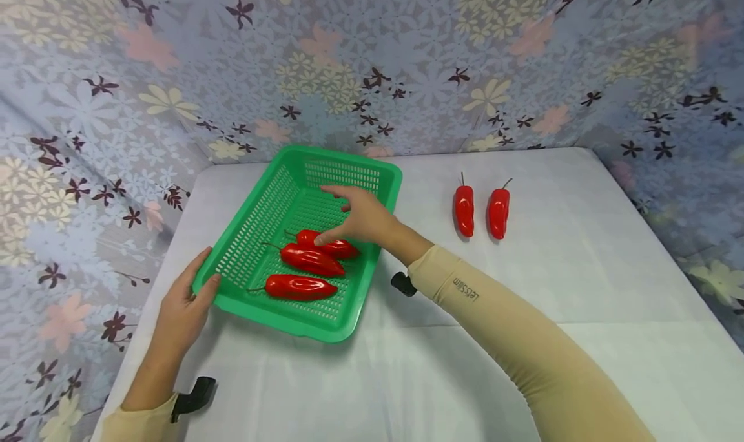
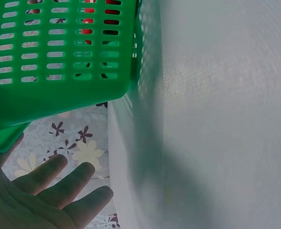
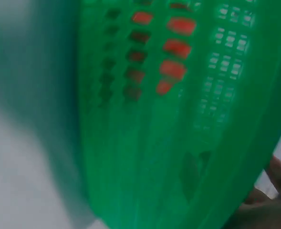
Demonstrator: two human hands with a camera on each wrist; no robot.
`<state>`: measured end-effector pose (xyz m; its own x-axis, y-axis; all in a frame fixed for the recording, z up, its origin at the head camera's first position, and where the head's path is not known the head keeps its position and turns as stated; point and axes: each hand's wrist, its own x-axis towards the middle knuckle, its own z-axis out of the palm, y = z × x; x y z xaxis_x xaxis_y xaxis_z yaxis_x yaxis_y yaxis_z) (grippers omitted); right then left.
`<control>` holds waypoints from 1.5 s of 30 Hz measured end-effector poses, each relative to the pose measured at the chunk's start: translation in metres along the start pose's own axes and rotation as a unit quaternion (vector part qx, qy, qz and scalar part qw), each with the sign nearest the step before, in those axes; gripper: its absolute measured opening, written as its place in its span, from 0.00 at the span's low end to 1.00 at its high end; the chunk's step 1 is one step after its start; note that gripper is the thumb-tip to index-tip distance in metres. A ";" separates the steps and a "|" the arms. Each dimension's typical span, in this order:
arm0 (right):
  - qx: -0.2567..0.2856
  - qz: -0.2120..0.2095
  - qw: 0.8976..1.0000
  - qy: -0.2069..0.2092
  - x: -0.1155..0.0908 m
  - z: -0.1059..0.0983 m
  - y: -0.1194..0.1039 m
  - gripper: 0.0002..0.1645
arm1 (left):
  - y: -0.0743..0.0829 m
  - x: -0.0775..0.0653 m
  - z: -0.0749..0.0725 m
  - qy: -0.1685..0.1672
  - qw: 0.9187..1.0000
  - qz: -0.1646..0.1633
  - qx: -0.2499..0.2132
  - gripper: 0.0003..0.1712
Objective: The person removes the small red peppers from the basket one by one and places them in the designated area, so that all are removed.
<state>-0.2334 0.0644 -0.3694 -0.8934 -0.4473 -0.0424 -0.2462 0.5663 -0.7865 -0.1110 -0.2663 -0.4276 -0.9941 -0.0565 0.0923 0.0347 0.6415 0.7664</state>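
Note:
A green plastic basket with slotted sides stands on the table at left of centre. Three red chili peppers with thin dark stems lie in it: a front one, a middle one and a back one. My left hand grips the basket's left front corner, thumb over the rim; in the left wrist view three fingers stretch out below it. Reaching over the right rim, my right hand is spread above the basket with nothing in it. Its thumb overlaps the back pepper in the head view.
Two more red chili peppers, a left one and a right one, lie side by side on the white table, right of the basket. A flowered cloth backdrop rises behind the table and along its sides.

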 end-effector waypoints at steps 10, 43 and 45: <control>-0.016 0.036 0.997 -0.059 0.019 0.023 -0.004 0.61 | -0.005 0.002 -0.001 0.010 1.000 0.013 -0.008 0.34; -0.094 0.136 0.975 -0.151 0.035 0.042 0.007 0.57 | -0.004 0.001 0.003 0.010 1.000 0.001 -0.003 0.34; -0.100 0.136 0.973 -0.158 0.035 0.042 0.007 0.57 | -0.003 0.001 0.003 0.010 1.000 0.001 -0.004 0.34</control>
<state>-0.2505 0.0233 -0.4022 -0.7830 -0.4347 -0.4450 -0.1135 0.8032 -0.5848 -0.1126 -0.2665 -0.4318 -0.9919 -0.0701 0.1061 0.0374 0.6362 0.7706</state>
